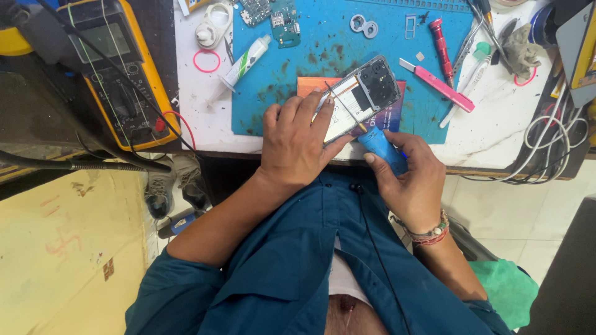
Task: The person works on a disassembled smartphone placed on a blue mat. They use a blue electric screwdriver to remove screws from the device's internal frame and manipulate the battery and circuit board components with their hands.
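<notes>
An opened phone (360, 96), back cover off and its innards exposed, lies tilted at the near edge of a blue work mat (323, 49) on the counter (496, 136), resting over an orange and blue slab that shows beneath it. The left hand (295, 139) lies over the phone's near end, its grip pressed down with fingers spread across the frame, steadying it. The right hand (410, 180) has its grip closed round the blue handle of a screwdriver (379, 146), whose thin shaft runs up onto the phone body; whether the tip sits in a screw cannot be told. In judgement, the step in hand is work on a fastener or part inside the open body; the next move calls for a steady hold from the left hand and a true, light turn of the driver so the tip does not slip onto the battery. Round about lie a pink craft knife (437, 84), a red driver (442, 49), a white tube (247, 61), loose circuit boards (284, 22), and a yellow multimeter (118, 74) at the left.
</notes>
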